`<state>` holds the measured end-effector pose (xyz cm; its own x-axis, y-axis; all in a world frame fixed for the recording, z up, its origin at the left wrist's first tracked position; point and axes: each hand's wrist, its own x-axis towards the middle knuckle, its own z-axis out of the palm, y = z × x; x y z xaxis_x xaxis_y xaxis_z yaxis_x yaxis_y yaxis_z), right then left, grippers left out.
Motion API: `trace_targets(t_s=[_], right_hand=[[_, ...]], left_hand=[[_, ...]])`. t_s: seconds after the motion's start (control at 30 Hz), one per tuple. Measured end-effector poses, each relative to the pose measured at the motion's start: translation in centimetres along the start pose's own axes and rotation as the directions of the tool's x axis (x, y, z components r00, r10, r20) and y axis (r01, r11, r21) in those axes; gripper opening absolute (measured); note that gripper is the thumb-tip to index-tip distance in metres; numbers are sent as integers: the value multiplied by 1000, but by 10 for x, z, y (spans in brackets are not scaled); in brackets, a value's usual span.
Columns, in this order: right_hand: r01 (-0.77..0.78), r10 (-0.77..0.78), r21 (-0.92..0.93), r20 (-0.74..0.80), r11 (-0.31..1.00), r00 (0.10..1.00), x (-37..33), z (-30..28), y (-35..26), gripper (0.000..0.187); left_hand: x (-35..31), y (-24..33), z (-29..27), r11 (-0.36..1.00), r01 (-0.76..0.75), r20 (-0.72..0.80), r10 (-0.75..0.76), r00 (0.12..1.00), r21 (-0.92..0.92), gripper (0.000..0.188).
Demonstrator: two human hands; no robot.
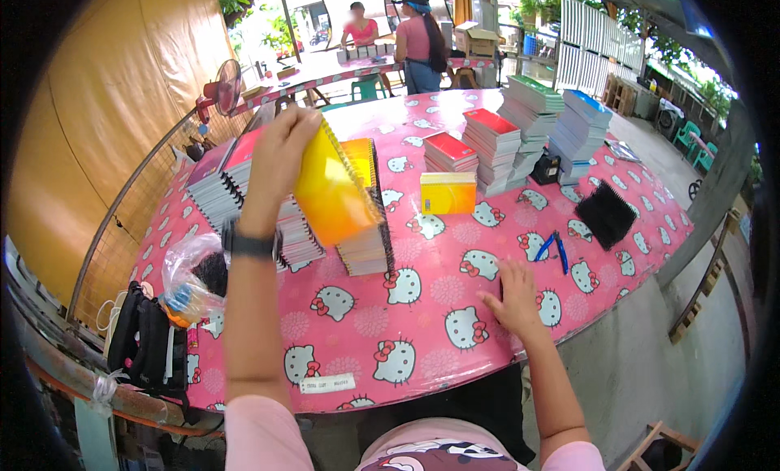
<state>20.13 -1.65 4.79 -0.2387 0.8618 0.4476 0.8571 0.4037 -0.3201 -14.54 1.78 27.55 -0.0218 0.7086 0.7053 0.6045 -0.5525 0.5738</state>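
Holding the notebook point(340, 186) by its upper end in our left hand point(288, 138), grip narrow, fingers closed on the top edge; thumb placement we can't make out. The notebook is tilted, coil along its right side, over the left part of the yellow stack point(363, 256). Whether its lower edge touches the stack, we can't tell. Our right hand point(513, 296) is wide, fingers loosely spread, palm down on the pink tablecloth point(431, 296), nothing in it, pliers point(556, 250) near its fingertips. For good handling: we'd hold cover and pages together so nothing fans, and leave the coil unsqueezed, since bent wire would probably bind. Right hand is free, so we could support the low corner with it. Best to lower flat, not corner-first, and line the edges up by the spine. Main risk, as we judge it: coil snagging on the stack's dark coils or on the coiled stack point(218, 201) at left. Loose black coils point(605, 215) lie well apart on the right, so no conflict there.
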Motion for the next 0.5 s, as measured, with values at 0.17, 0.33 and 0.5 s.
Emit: trace_targets(t_s=[0.17, 0.33, 0.5], right_hand=[[-62, 64, -79, 26, 995, 998, -15, 21, 14, 59], [-114, 104, -103, -104, 988, 989, -15, 27, 11, 49], [-112, 92, -173, -118, 978, 989, 6, 45, 21, 48]], left_hand=[[83, -74, 21, 868, -22, 255, -121, 959, 497, 35], [66, -138, 54, 783, -145, 498, -230, 836, 605, 45], [74, -140, 58, 768, 14, 455, -395, 798, 641, 51]])
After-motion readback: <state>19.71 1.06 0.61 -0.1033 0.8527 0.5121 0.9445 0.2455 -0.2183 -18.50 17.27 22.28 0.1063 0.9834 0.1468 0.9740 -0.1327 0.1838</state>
